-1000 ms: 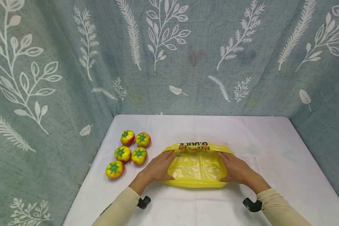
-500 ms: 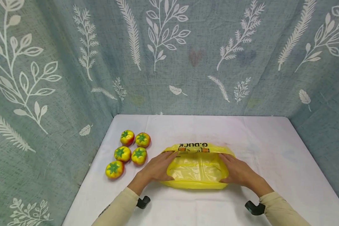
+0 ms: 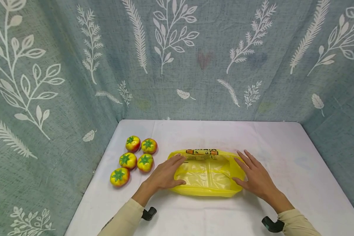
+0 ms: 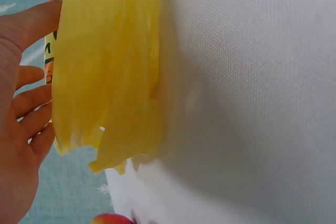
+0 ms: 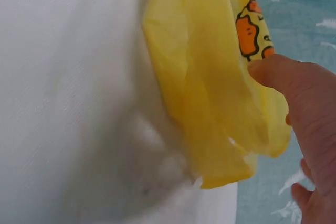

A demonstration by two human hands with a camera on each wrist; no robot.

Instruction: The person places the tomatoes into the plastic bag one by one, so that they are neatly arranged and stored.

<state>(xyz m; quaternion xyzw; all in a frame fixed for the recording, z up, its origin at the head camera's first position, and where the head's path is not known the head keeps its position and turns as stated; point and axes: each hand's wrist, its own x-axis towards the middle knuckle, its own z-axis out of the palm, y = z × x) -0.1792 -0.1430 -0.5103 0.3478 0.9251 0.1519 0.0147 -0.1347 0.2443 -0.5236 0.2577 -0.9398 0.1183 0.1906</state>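
A yellow plastic bag (image 3: 206,192) stands on the white table with its mouth spread wide, a dark print along its far rim. My left hand (image 3: 164,172) lies over the bag's left end, fingers straight and thumb apart. At the right end, my right hand (image 3: 257,179) has its fingers spread, with the thumb over the rim. In the left wrist view, the relaxed fingers of the left hand (image 4: 21,114) are beside the bag's yellow wall (image 4: 105,66). The right wrist view has the thumb of the right hand (image 5: 310,103) at the bag's printed edge (image 5: 254,35).
Several glossy yellow-red, tomato-like fruits with green tops, one of them the nearest fruit (image 3: 119,177), sit left of the bag. A blue-green leaf-patterned curtain (image 3: 206,98) hangs behind and on both sides of the white table (image 3: 283,147).
My right hand has come out of the bag's mouth, moving right and spreading its fingers. The left hand's thumb has lifted slightly, and the bag's far rim has shifted a little.
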